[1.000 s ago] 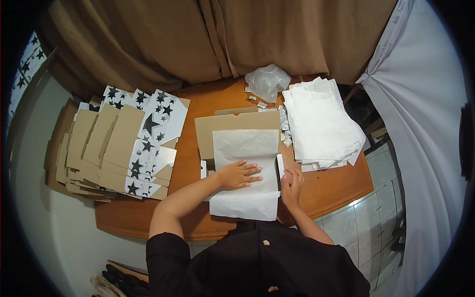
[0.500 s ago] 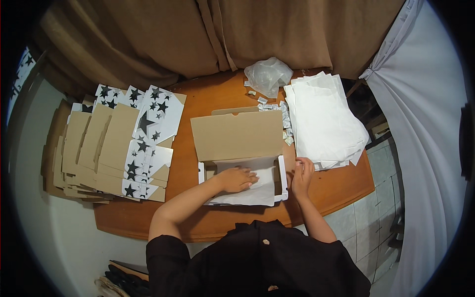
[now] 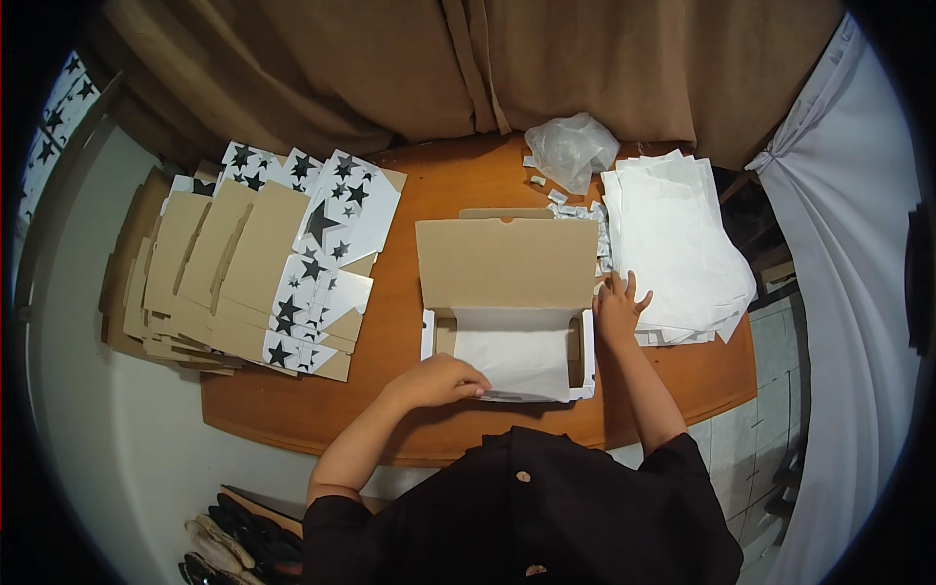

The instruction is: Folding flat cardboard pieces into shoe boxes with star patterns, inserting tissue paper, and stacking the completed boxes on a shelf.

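Observation:
An open cardboard box, brown inside with white outer sides, stands before me with its lid raised at the back. A sheet of white paper lines its inside. My left hand is at the box's front left edge, fingers together and bent over the rim and the paper there. To the right of the box, my right hand reaches to the near end of a heap of small whitish packets. Its fingers are spread; what lies under the fingertips is partly hidden.
Flat folded boxes with black stars on white are stacked at the left. A pile of white paper sheets lies at the right. A clear plastic bag rests at the back of the wooden table, near brown curtains.
My left hand has drawn back from the paper inside the box to the front edge. My right hand has moved up from the box's right side to the small packets.

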`<state>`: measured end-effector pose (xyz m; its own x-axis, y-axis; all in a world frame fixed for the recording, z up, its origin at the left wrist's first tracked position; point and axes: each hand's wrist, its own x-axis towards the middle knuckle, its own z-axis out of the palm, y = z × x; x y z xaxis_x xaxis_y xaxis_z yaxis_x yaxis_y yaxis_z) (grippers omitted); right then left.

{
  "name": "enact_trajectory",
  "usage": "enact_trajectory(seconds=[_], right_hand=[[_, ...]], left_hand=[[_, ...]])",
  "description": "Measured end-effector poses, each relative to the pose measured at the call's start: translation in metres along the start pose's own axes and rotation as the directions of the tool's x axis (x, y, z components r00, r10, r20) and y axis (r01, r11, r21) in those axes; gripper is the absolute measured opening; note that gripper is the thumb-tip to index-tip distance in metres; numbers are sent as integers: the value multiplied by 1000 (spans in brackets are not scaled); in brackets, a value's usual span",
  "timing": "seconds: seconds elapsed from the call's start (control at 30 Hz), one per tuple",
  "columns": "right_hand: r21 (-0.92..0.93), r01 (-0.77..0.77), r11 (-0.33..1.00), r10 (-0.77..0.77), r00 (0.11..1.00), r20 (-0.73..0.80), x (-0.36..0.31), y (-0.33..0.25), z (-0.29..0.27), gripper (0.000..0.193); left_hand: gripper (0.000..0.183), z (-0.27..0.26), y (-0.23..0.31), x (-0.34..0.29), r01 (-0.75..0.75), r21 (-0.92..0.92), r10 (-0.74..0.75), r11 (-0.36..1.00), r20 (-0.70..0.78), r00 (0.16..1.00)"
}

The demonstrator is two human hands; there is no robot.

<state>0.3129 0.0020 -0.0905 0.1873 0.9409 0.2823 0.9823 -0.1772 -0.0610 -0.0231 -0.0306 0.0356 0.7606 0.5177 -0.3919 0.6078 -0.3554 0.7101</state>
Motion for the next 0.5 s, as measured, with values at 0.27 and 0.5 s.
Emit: enact_trajectory(seconds=[0.27, 0.5], right_hand=[[23, 149, 989, -142, 973, -184, -42, 5, 6, 13], [513, 35, 858, 31, 992, -120, -34, -17, -98, 15]], left_hand=[[29, -6, -5, 38, -2, 84, 15, 996, -153, 988], [31, 6, 22, 18, -141, 206, 138, 968, 26, 990]])
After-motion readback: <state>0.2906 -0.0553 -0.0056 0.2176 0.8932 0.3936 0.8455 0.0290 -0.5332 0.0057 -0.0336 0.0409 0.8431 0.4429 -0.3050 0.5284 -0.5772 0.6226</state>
